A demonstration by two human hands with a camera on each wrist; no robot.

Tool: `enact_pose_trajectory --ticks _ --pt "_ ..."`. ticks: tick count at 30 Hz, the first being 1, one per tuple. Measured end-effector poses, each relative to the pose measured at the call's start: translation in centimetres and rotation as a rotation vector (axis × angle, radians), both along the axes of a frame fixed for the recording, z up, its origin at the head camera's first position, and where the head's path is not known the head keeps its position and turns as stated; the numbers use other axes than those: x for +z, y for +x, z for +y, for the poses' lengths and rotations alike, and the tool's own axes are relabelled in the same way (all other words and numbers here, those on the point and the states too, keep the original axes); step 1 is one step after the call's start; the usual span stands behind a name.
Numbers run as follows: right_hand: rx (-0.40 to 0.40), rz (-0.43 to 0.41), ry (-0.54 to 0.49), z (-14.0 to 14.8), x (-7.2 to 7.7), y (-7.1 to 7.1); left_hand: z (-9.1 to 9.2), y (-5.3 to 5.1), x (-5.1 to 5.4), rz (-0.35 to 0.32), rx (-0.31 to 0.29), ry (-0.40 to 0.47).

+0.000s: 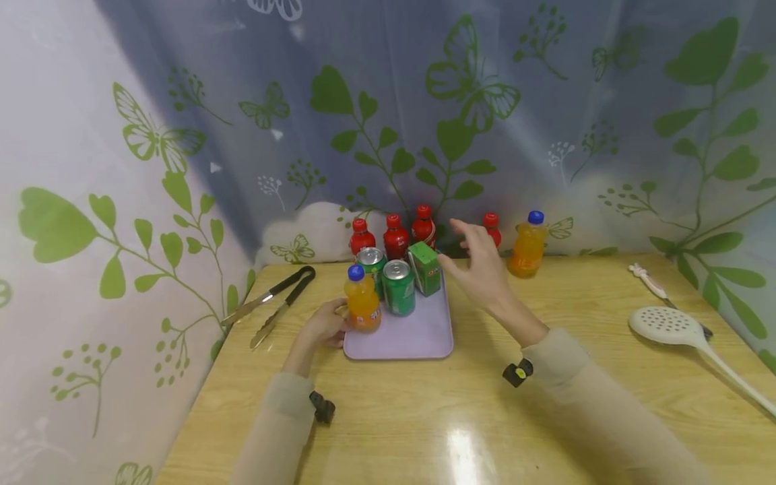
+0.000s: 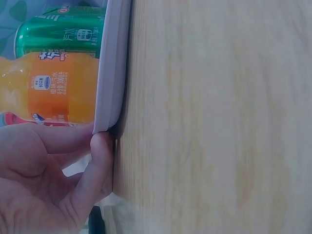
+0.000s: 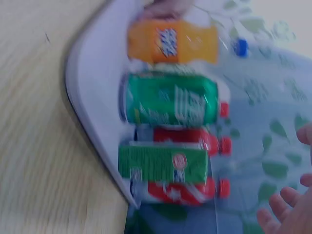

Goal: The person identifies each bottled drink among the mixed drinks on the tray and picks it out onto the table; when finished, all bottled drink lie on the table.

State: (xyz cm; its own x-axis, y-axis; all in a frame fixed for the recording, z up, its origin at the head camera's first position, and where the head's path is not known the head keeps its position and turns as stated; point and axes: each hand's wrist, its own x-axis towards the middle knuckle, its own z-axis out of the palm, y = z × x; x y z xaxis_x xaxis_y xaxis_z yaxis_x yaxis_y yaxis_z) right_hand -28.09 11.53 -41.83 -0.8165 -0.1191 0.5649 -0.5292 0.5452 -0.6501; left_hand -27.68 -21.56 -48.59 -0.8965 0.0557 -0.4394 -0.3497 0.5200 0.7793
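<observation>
My left hand pinches the left rim of a pale purple tray between thumb and finger, as the left wrist view shows. Beside it on the tray stands an orange soda bottle with a blue cap. Two green soda cans, the front one hiding part of the other, and a green drink carton are on the tray too. My right hand hovers right of the carton, fingers spread, holding nothing; its fingers show at the right wrist view's edge.
Red-capped cola bottles stand behind the cans and carton, their bases hidden. Another red-capped bottle and an orange soda bottle stand back right. Tongs lie left; a white skimmer and a pink-handled utensil lie right.
</observation>
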Motion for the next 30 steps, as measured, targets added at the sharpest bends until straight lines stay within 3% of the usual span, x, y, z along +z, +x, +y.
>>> enact_pose_trajectory --ticks 7,16,25,30 --pt "0.054 0.128 0.243 -5.2 -0.9 0.4 -0.1 -0.1 0.3 -0.009 0.000 0.014" --pt "0.116 0.097 0.429 -10.3 -1.8 1.0 -0.2 0.0 0.2 0.001 0.005 0.009" --pt "0.089 0.098 0.480 -12.1 -2.6 0.9 0.0 0.0 0.3 0.002 0.003 0.020" --pt "0.050 0.047 0.529 -12.9 -2.7 0.5 -0.1 0.2 0.3 0.001 0.005 0.014"
